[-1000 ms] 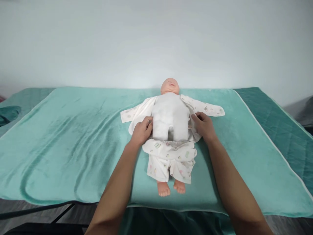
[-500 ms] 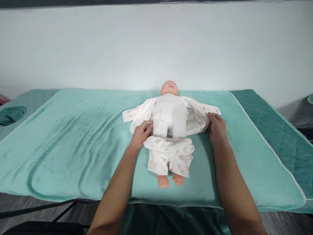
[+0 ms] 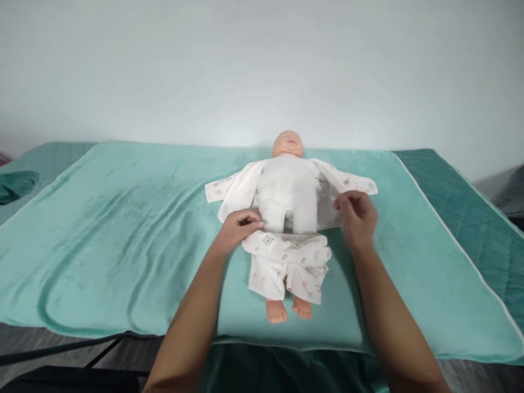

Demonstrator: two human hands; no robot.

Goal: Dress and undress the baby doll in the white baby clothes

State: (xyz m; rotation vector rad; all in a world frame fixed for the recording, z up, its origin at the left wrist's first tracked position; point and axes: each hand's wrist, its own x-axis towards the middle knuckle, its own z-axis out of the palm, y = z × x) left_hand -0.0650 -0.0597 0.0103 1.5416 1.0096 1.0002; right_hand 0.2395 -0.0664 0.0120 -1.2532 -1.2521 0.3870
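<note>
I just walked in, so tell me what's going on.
A doll lies on its back on a green blanket, its jacket open and pants low on its legs. The person's left hand is beside its hip; the right hand is at the jacket's open front, grip unclear.

From my feed I can read no lettering, label, brand or number. The small prints [image 3: 267, 239] on the trousers [image 3: 286, 257], between five and six o'clock, show me no legible text.
</note>
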